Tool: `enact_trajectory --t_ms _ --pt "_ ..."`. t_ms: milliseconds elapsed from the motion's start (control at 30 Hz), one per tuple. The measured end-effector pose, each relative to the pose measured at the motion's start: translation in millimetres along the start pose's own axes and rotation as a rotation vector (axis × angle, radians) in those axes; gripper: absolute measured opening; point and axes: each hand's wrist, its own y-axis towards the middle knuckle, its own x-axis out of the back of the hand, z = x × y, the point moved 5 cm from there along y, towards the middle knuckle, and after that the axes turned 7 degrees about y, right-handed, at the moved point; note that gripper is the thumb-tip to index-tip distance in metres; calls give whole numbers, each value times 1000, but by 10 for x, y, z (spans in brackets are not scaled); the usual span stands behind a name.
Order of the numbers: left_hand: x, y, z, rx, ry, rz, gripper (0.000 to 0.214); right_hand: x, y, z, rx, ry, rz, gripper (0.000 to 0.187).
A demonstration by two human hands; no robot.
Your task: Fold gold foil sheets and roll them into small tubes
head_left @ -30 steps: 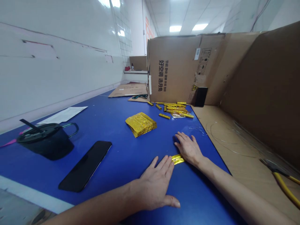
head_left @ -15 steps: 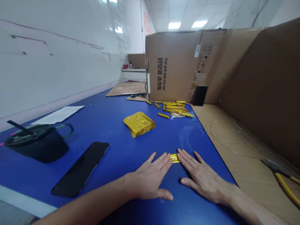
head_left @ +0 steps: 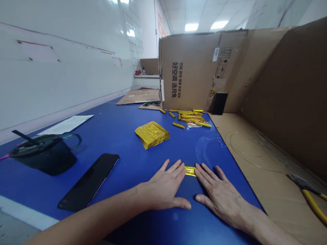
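Note:
A small strip of shiny gold foil (head_left: pixel 190 171) lies flat on the blue tabletop, its two ends under my fingertips. My left hand (head_left: pixel 167 187) is open with fingers spread, pressing the strip's left end. On its right end rest the fingers of my right hand (head_left: pixel 217 190), also open and flat. Only the strip's middle shows between them; the ends are hidden. Beyond my hands sits a stack of gold foil sheets (head_left: pixel 152 134). Further back, several rolled gold foil tubes (head_left: pixel 191 117) lie in a loose pile.
A black phone (head_left: pixel 89 182) and a dark lidded mug (head_left: pixel 46 154) with a straw stand at left, near a white paper (head_left: pixel 67 125). Cardboard boxes (head_left: pixel 194 75) wall the back and right. Yellow-handled pliers (head_left: pixel 310 200) lie on the right.
My hands have slid slightly apart along the foil strip, showing a little more of its middle. The view has shifted slightly.

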Motion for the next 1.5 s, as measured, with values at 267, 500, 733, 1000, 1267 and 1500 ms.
enact_trajectory --t_ms 267,500,733,1000,1267,1500 --pt "-179 183 -224 10 -46 -13 104 -12 13 -11 -23 -19 42 70" --pt "-122 -96 12 13 -21 35 93 6 4 -2 -20 26 18 68" --pt "-93 -93 -36 29 -30 27 96 29 -27 -52 -18 77 49 64" --pt "-132 -73 -32 34 -39 14 101 141 216 390 97 155 161 75" --pt "-128 -86 -21 36 -41 3 97 -57 35 89 102 77 53 70" --pt "-100 -91 -4 24 -23 9 93 -19 -23 55 47 62 22 66"
